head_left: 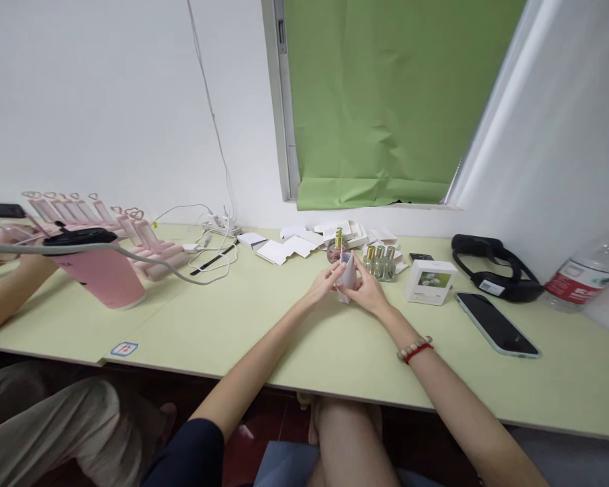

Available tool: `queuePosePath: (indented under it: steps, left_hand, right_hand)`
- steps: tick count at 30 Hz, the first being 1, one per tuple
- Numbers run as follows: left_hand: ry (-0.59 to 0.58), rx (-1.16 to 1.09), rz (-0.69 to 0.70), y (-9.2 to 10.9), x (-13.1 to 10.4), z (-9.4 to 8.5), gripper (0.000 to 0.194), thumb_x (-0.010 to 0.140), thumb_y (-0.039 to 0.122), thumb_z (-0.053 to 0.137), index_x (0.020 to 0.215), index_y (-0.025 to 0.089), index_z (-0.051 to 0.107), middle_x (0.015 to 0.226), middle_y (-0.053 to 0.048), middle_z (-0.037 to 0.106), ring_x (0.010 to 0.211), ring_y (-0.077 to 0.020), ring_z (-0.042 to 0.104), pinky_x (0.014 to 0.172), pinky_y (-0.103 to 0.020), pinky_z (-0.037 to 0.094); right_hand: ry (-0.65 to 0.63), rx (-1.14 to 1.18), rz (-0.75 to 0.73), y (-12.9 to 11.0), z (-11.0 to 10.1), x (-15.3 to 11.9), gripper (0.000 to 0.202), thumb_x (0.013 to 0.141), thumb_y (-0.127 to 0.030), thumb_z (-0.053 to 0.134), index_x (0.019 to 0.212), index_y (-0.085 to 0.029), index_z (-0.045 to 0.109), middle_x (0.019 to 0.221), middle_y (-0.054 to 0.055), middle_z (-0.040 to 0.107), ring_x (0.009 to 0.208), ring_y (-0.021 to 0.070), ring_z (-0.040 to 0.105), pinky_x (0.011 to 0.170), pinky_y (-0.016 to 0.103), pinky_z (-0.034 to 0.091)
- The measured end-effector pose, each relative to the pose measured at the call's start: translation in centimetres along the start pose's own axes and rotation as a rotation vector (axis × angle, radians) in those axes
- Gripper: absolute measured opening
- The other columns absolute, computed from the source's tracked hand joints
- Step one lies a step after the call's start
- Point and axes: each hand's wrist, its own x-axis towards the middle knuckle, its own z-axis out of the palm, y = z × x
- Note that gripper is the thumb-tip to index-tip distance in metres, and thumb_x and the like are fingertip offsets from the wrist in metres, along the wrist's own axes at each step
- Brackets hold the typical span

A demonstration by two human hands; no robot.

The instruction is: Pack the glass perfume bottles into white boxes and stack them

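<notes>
Between both hands, a small white carton [346, 292] stands up with its top flaps raised, just over the table. My left hand [325, 283] grips its left side with the fingers closed. On the other side my right hand [368, 289] pinches the carton between thumb and fingers. Right behind it are a round pinkish bottle [335, 253] with a gold top and several small glass spray bottles [381, 264] with gold and silver tops. To the right stands a closed white box [430, 283] with a flower picture.
Flat white cartons [284, 249] lie at the back. On the right are a phone [497, 326], a black headset [507, 274] and a plastic bottle [583, 277]. A pink cup [104, 276], cables [218, 250] and pink tubes [147, 237] are left, beside another person's arm [20, 287].
</notes>
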Motion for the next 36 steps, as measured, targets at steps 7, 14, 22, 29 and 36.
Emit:
queuePosePath:
  steps: [7,14,22,29,36]
  left_hand:
    - [0.04,-0.051,-0.046,-0.6,0.0,0.2,0.059,0.075,0.06,0.049,0.114,0.017,0.058,0.106,-0.01,0.062,0.086,-0.0197,0.06,0.063,-0.025,0.047]
    - [0.117,-0.057,-0.11,-0.7,0.1,0.1,0.062,0.078,0.062,0.04,0.109,0.012,0.06,0.1,-0.013,0.065,0.086,-0.0228,0.061,0.063,-0.029,0.047]
    - [0.078,-0.014,-0.076,-0.5,-0.2,0.2,0.066,0.075,0.067,0.041,0.105,0.012,0.061,0.1,-0.013,0.064,0.083,-0.0221,0.06,0.053,-0.026,0.047]
    - [0.021,0.028,-0.039,-0.9,0.0,-0.7,0.065,0.071,0.069,0.046,0.08,0.009,0.069,0.08,-0.012,0.067,0.072,-0.0198,0.061,0.056,-0.029,0.051]
    - [0.021,-0.068,-0.072,0.3,0.2,-2.3,0.064,0.075,0.067,0.039,0.075,0.011,0.07,0.084,-0.013,0.069,0.079,-0.0221,0.064,0.061,-0.029,0.052]
  right_hand:
    - [-0.047,-0.001,0.046,0.6,0.0,-0.1,0.082,0.069,-0.044,0.062,0.139,-0.024,0.025,0.113,0.009,0.058,0.059,0.0136,0.056,0.059,0.031,0.047]
    - [-0.082,0.017,0.053,0.8,0.0,-0.2,0.077,0.072,-0.047,0.058,0.137,-0.023,0.025,0.115,0.009,0.056,0.05,0.0091,0.05,0.053,0.028,0.043]
    - [-0.059,0.022,0.084,0.8,0.3,-0.3,0.083,0.066,-0.048,0.064,0.135,-0.021,0.026,0.115,0.011,0.056,0.056,0.0125,0.056,0.057,0.031,0.047]
    - [-0.014,0.054,0.116,1.1,0.4,-0.3,0.095,0.059,-0.049,0.07,0.136,-0.019,0.024,0.117,0.014,0.055,0.089,0.0249,0.061,0.075,0.039,0.049]
    - [-0.018,0.047,0.167,1.0,0.5,0.0,0.11,0.052,-0.052,0.074,0.139,-0.02,0.015,0.126,0.016,0.05,0.107,0.0282,0.055,0.085,0.042,0.046]
